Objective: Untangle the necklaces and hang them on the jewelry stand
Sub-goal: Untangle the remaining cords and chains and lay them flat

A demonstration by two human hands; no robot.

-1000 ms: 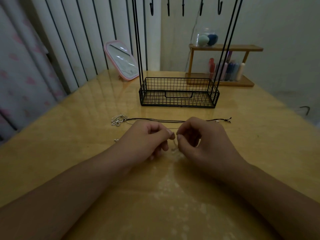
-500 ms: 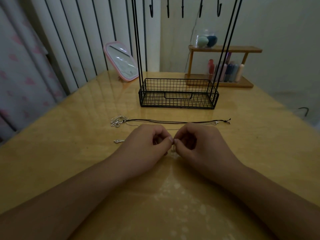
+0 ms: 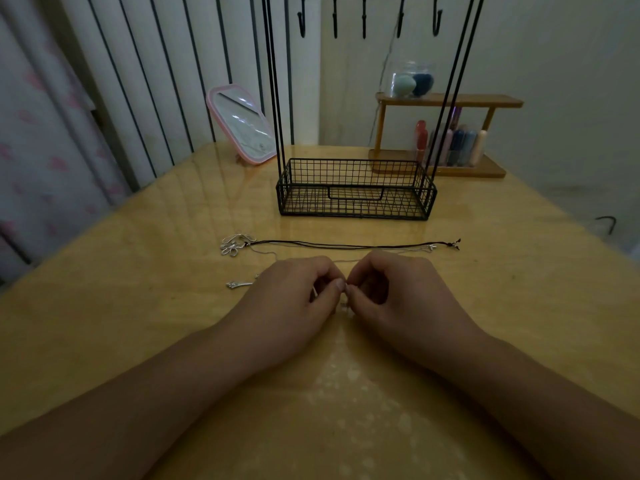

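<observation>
Both hands sit together on the desk (image 3: 104, 306), fingers curled and fingertips meeting: the left hand (image 3: 294, 299) and the right hand (image 3: 398, 299) each pinch a thin silver chain (image 3: 346, 308) at the spot where it seems knotted. How tight the knot is cannot be told — it is too small and dim.

The chain looks very light, limp and slippery, and fine enough to kink or snap if tugged; I would hold it close on either side of the tangle and tease it loose rather than pull. The black cord (image 3: 346, 244), lying stretched out just beyond the hands, should be softer and easier to grip — best lifted near its clasp end.

Count: one black cord necklace, at least one silver chain, one silver pendant cluster (image 3: 233, 244) at the cord's left end, one small charm (image 3: 237, 284) left of the left hand. The stand (image 3: 356, 192) lies further back, with five hooks (image 3: 364, 22), all bare.
</observation>
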